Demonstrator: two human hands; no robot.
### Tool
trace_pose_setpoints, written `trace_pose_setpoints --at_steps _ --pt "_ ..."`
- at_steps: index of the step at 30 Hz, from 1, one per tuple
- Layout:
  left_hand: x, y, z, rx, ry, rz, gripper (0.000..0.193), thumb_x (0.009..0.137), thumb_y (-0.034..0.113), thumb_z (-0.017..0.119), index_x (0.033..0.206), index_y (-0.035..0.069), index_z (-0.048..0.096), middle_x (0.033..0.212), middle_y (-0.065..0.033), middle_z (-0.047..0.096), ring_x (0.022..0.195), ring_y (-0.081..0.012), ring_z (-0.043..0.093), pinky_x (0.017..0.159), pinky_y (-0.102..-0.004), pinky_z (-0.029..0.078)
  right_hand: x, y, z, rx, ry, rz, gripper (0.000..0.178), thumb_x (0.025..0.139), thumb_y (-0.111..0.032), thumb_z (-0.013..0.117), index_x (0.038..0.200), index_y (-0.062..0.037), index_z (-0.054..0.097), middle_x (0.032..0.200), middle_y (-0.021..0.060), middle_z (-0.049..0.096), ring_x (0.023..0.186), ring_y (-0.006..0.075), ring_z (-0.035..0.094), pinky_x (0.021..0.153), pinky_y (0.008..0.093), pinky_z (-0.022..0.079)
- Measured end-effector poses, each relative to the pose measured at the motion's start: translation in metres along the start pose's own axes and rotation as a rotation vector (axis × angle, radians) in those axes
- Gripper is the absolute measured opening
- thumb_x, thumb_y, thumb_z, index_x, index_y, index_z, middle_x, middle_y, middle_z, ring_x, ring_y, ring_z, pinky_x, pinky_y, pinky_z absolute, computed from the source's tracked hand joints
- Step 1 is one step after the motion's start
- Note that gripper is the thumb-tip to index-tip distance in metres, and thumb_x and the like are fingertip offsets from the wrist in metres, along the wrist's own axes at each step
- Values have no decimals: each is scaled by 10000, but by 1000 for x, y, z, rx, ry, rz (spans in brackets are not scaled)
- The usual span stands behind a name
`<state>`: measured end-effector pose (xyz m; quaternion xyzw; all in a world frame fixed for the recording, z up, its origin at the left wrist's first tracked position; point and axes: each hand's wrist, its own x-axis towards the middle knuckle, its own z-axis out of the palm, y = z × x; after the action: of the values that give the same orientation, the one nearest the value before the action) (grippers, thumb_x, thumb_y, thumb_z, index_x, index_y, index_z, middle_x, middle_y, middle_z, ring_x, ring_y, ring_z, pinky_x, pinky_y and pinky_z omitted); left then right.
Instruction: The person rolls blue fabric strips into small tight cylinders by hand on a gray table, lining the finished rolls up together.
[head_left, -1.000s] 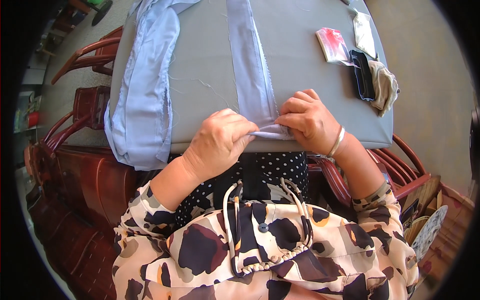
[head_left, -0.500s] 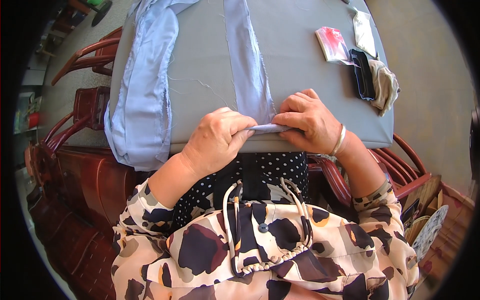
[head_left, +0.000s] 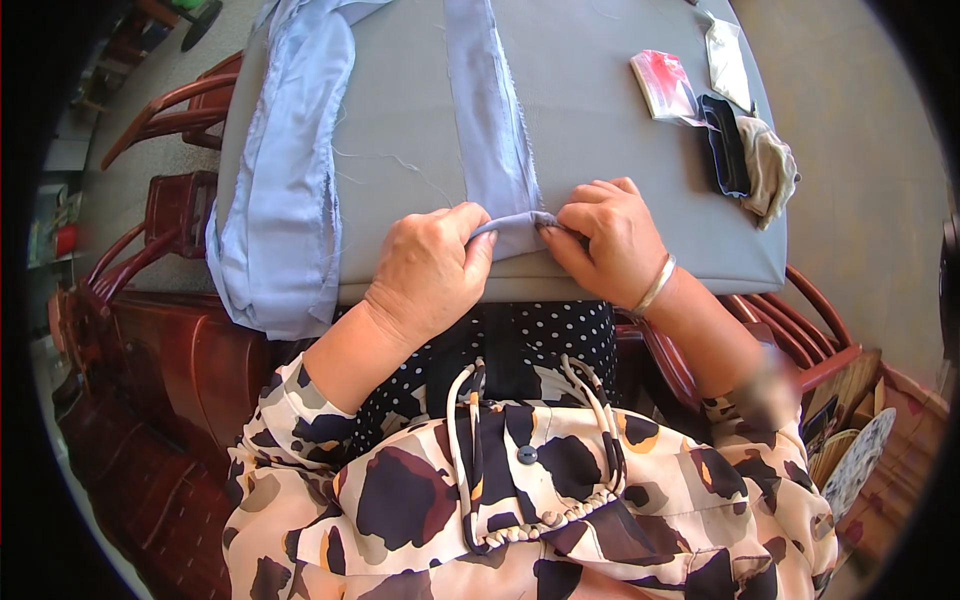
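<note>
A long light-blue fabric strip (head_left: 490, 130) with frayed edges runs down the grey padded tabletop (head_left: 400, 150) toward me. Its near end is turned over into a narrow fold between my hands. My left hand (head_left: 428, 262) pinches the left end of that fold between thumb and fingers. On the other end, my right hand (head_left: 612, 238), with a bangle at the wrist, grips the fabric the same way. The fold is slightly raised near the table's front edge. Fingertips hide both of its ends.
A wider pile of light-blue fabric (head_left: 290, 180) hangs over the table's left front corner. At the right lie a pink-and-white packet (head_left: 664, 86), a white pouch (head_left: 728, 62), a dark open case (head_left: 724, 146) and a beige cloth (head_left: 766, 172). Reddish wooden chairs (head_left: 180, 225) surround the table.
Both hands have shifted slightly away from me, lifting the folded end up and back over the strip. The fold now sits farther from the table's front edge.
</note>
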<state>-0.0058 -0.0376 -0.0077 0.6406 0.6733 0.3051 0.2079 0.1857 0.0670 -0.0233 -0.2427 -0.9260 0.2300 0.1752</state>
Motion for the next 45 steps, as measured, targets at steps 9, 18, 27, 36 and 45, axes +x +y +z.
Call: trace_pose_setpoints --at_steps 9,18,27,36,45 --pt "4 -2 4 83 13 -19 87 819 91 660 799 8 644 651 -184 626 579 -336 635 562 -399 480 -4 9 3 -20 105 30 168 758 -196 731 681 -97 618 682 47 584 669 251 587 670 396 400" --pt "5 -1 2 109 -75 -184 134 768 95 700 821 19 604 776 -178 663 708 -330 661 639 -398 505 3 8 11 -65 138 -324 249 699 -115 716 944 -103 671 1073 38 598 1021 238 568 913 411 418" --pt "-2 4 9 231 199 348 310 668 16 762 961 56 671 1044 -85 655 1037 -311 602 895 -428 447 4 13 -1 96 52 -288 199 753 -102 693 946 -82 651 1037 57 647 1007 257 586 957 445 396" --pt "-10 -13 9 106 91 360 216 725 -11 719 923 64 675 889 -70 675 891 -269 630 825 -375 447 -1 10 -5 125 -6 -330 233 740 -92 713 960 -78 639 870 56 655 873 253 611 914 430 404" --pt "7 -7 3 63 6 174 119 812 49 687 924 28 649 765 -134 648 738 -309 623 675 -387 466 -4 2 6 182 121 -96 219 781 -113 711 971 -94 603 701 27 624 672 239 615 779 398 423"
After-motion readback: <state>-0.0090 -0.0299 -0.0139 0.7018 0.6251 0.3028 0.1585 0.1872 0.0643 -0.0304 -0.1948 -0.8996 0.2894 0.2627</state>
